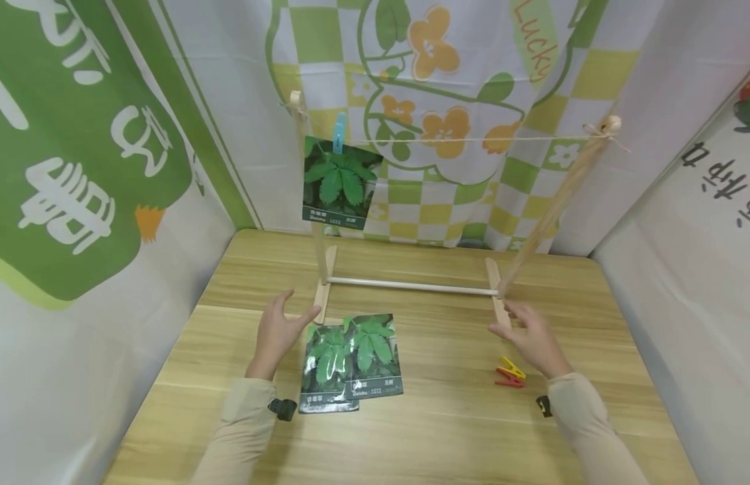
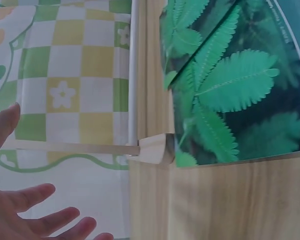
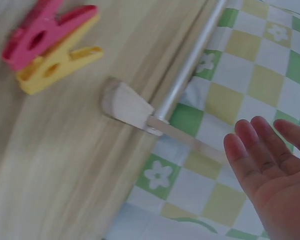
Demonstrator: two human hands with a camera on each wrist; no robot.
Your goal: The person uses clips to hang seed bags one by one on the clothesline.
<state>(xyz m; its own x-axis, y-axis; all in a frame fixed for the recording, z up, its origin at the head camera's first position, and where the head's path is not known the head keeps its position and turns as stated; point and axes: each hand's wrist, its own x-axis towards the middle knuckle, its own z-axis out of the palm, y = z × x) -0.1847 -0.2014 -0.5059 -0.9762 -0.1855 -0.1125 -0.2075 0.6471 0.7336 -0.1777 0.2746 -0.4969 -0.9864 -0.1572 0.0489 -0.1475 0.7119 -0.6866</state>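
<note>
A small wooden stand has a string (image 1: pixel 448 139) tied between its two posts and a white rod (image 1: pixel 411 286) low between its feet. A blue clothespin (image 1: pixel 338 133) clips a flat green packet (image 1: pixel 338 192) with a leaf picture to the string's left end. My left hand (image 1: pixel 280 333) is beside the stand's left foot (image 1: pixel 322 303), fingers spread, holding nothing. Two similar packets (image 1: pixel 375 357) lie overlapping to its right. My right hand (image 1: pixel 534 340) is by the right foot (image 1: pixel 501 313), its fingers extended and nothing held; touch cannot be told.
A yellow clothespin (image 1: pixel 514 368) and a red clothespin (image 1: pixel 509 379) lie together on the wooden table (image 1: pixel 435 431) near my right wrist. Behind the stand hangs a checkered, printed curtain (image 1: pixel 435 202). More printed cloth (image 1: pixel 78 168) hangs at the left side.
</note>
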